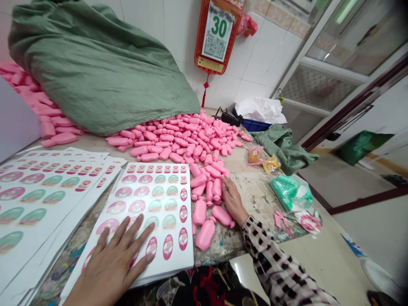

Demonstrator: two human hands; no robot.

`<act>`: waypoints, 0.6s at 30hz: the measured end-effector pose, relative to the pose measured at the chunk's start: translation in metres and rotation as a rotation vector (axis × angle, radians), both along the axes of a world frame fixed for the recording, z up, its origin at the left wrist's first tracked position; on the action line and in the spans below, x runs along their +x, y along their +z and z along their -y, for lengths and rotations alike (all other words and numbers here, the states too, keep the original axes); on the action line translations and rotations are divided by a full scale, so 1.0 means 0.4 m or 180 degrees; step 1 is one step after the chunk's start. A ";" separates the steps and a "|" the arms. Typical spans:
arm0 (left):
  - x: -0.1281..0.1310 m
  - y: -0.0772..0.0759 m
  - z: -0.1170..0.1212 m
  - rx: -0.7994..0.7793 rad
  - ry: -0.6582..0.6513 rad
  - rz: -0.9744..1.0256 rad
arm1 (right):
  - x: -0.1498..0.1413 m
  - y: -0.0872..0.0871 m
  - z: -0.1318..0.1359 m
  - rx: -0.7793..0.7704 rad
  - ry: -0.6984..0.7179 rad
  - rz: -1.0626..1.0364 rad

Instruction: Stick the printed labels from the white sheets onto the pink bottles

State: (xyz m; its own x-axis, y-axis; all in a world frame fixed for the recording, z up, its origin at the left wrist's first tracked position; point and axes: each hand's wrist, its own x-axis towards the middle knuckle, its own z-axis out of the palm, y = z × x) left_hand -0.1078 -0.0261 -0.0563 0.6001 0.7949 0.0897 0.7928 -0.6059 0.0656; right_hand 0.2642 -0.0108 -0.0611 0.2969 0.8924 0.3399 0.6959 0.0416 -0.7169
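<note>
My left hand [117, 250] lies flat with fingers spread on a stack of sticker sheets [145, 216], printed with pink and green arched labels and small pink ovals. Its fingertips rest among the lower labels. At the right edge of a heap of small pink plastic bottles [178, 138], my right hand [234, 197] stands on its side, fingers extended against a few of them, with no bottle gripped. Closest to me are a loose pink bottle [205, 233] and another tilted bottle [223, 216] below that hand.
More sticker sheets [32, 199] lie on the left. A green cloth sack [108, 72] spills the bottles at the back. On the right are wrapped snacks [255, 155], a green plastic packet [291, 193], crumpled green cloth [283, 146] and a blue tray [255, 124]. A calendar [218, 36] hangs behind.
</note>
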 end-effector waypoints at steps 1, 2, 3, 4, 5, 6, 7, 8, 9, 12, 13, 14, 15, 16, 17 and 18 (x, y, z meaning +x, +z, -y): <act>0.000 0.000 0.000 0.0003 -0.0009 -0.0012 | 0.002 0.007 0.011 0.0009 -0.0028 0.0035; 0.001 0.001 0.001 -0.0002 -0.0016 -0.0025 | 0.004 0.011 0.025 0.0010 -0.0067 0.0076; 0.001 0.002 0.001 -0.0012 -0.0021 -0.0034 | 0.004 0.012 0.042 -0.0001 -0.0111 0.0115; 0.002 0.003 0.002 -0.0025 -0.0022 -0.0043 | 0.002 0.010 0.058 -0.0035 -0.0153 0.0140; 0.002 0.004 0.003 -0.0031 -0.0012 -0.0047 | -0.002 0.004 0.072 -0.0090 -0.0183 0.0134; 0.003 0.004 0.003 -0.0027 0.0000 -0.0049 | -0.009 -0.004 0.083 -0.0158 -0.0197 0.0099; 0.003 0.004 0.003 -0.0014 0.0017 -0.0049 | -0.018 -0.013 0.091 -0.0219 -0.0194 0.0051; 0.003 0.004 0.003 0.0010 0.0024 -0.0046 | -0.028 -0.022 0.094 -0.0272 -0.0167 0.0002; 0.003 0.004 0.003 0.0033 0.0034 -0.0044 | -0.038 -0.030 0.093 -0.0303 -0.0124 -0.0042; 0.005 0.007 0.002 0.0015 0.0009 -0.0093 | -0.063 -0.041 0.082 -0.0282 0.0026 -0.0097; 0.006 0.009 0.002 -0.0010 0.0001 -0.0125 | -0.067 -0.041 0.079 -0.0264 0.0047 -0.0113; 0.007 0.012 0.002 -0.0042 -0.0009 -0.0162 | -0.070 -0.039 0.076 -0.0243 0.0057 -0.0144; 0.008 0.013 0.001 -0.0064 -0.0008 -0.0189 | -0.071 -0.037 0.076 -0.0212 0.0058 -0.0190; 0.009 0.014 0.001 -0.0070 -0.0003 -0.0200 | -0.070 -0.034 0.077 -0.0174 0.0061 -0.0253; 0.010 0.014 0.000 -0.0063 0.0009 -0.0199 | -0.070 -0.032 0.078 -0.0128 0.0071 -0.0339; 0.010 0.014 0.000 -0.0055 0.0015 -0.0192 | -0.068 -0.031 0.081 -0.0077 0.0081 -0.0450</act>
